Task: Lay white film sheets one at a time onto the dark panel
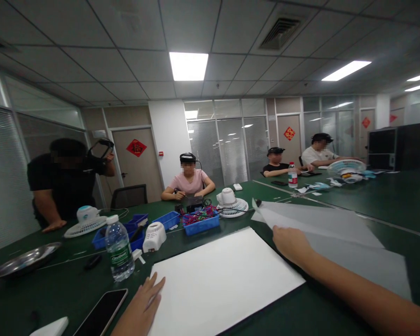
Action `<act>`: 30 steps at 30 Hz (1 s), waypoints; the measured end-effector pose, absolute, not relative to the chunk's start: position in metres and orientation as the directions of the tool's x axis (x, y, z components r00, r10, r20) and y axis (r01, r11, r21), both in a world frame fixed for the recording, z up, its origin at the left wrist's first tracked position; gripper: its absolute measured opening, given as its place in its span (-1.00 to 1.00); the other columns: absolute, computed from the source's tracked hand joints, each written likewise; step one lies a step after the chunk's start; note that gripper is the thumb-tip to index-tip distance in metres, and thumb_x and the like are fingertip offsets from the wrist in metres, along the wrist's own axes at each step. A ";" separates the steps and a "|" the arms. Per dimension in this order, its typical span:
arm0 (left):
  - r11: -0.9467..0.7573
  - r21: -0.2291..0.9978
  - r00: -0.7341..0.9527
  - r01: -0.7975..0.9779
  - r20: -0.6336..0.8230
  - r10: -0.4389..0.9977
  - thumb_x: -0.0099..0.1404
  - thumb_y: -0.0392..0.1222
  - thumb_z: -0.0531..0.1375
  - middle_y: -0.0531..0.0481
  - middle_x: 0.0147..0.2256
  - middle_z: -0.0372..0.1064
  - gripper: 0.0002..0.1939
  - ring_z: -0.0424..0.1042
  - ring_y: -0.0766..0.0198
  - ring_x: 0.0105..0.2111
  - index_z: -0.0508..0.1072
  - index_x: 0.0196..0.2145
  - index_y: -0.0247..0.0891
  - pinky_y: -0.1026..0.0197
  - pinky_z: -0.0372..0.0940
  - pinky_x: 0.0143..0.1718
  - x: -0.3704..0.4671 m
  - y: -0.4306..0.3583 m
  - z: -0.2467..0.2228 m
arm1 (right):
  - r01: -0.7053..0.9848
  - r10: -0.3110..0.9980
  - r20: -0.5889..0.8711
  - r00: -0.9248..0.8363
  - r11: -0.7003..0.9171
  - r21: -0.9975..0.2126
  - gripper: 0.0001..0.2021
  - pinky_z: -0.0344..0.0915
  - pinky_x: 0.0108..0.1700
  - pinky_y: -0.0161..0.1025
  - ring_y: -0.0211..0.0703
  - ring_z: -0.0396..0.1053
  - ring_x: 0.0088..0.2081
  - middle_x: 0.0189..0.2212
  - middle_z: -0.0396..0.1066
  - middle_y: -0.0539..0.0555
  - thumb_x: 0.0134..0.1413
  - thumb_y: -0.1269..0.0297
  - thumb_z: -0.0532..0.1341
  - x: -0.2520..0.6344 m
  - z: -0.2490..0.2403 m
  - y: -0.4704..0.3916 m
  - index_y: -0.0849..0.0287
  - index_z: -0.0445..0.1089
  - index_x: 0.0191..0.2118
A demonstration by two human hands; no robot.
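Note:
A large white sheet of paper (pixel 227 280) lies flat on the green table in front of me. My left hand (pixel 143 301) rests on its left edge, fingers spread. To the right of it, my right hand (pixel 294 245) grips the near edge of a thin translucent sheet (pixel 332 224), whose left corner curls up. The fingertips of that hand are partly hidden. Another translucent sheet (pixel 367 270) lies partly under it and my right forearm.
Beside my left hand are a phone (pixel 101 312) and a water bottle (pixel 119 252). Blue bins (pixel 201 226) with wires, a white fan part (pixel 154 237) and fans (pixel 232 205) stand beyond the paper. A metal bowl (pixel 24 261) sits far left. Several people sit or stand around the table.

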State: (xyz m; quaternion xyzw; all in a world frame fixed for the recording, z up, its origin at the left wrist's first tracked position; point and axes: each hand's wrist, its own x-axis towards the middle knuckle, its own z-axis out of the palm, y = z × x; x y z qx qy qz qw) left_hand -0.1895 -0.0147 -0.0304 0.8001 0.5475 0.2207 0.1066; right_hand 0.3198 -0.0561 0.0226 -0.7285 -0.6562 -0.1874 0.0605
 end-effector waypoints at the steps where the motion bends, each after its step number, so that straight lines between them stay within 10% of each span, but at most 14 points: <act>1: -0.378 0.414 0.304 0.828 0.235 0.923 0.37 0.03 -0.02 -0.11 0.35 0.11 -0.45 0.00 -0.02 0.37 0.38 0.22 -0.18 -0.19 -0.16 0.37 -0.189 -0.016 -0.029 | 0.983 0.939 0.343 0.006 -0.069 0.170 -0.77 0.39 -0.23 -0.11 -0.11 0.47 -0.30 -0.30 0.49 0.16 0.34 0.25 0.09 0.304 0.024 -0.062 0.29 0.41 -0.15; 9: -0.364 0.447 0.300 0.817 0.210 0.931 0.39 0.03 -0.04 -0.07 0.36 0.08 -0.46 -0.04 -0.01 0.38 0.38 0.22 -0.18 -0.20 -0.21 0.39 -0.181 -0.020 -0.022 | 0.825 0.801 0.196 -0.565 0.544 0.156 -0.74 0.30 -0.21 -0.14 -0.03 0.47 -0.25 -0.29 0.51 0.13 0.24 0.13 0.05 0.207 0.022 -0.108 0.15 0.42 -0.23; 17: -0.315 0.416 0.273 0.853 0.159 0.949 0.34 0.21 0.00 -0.15 0.39 -0.04 -0.24 -0.11 -0.03 0.40 0.19 0.32 -0.35 -0.19 -0.22 0.40 -0.172 -0.018 -0.026 | 0.521 0.596 0.298 -0.746 0.800 -0.297 -0.33 0.13 0.30 -0.09 -0.03 0.17 0.30 0.33 0.17 0.15 0.27 -0.06 0.11 0.208 0.024 -0.119 0.06 0.03 0.39; 25: -0.399 0.363 0.332 0.842 0.234 0.914 0.38 0.04 -0.04 -0.08 0.39 -0.05 -0.40 -0.08 -0.02 0.39 0.23 0.30 -0.19 -0.23 -0.18 0.37 -0.177 -0.008 -0.039 | 0.985 0.937 0.345 -0.051 0.104 -0.138 -0.37 -0.16 0.38 0.19 0.14 -0.07 0.39 0.39 -0.03 0.31 0.29 0.11 0.04 0.368 0.008 -0.034 0.26 0.03 0.39; 30: -0.361 0.420 0.291 0.833 0.224 0.930 0.32 0.11 0.04 -0.11 0.36 0.04 -0.42 -0.01 -0.08 0.37 0.42 0.18 -0.21 -0.21 -0.16 0.38 -0.176 -0.008 -0.034 | 0.951 0.920 0.243 0.308 -0.287 -0.116 -0.45 0.20 0.18 0.24 0.14 0.26 0.19 0.21 0.26 0.28 0.30 -0.07 0.10 0.448 -0.006 -0.028 0.21 0.24 0.23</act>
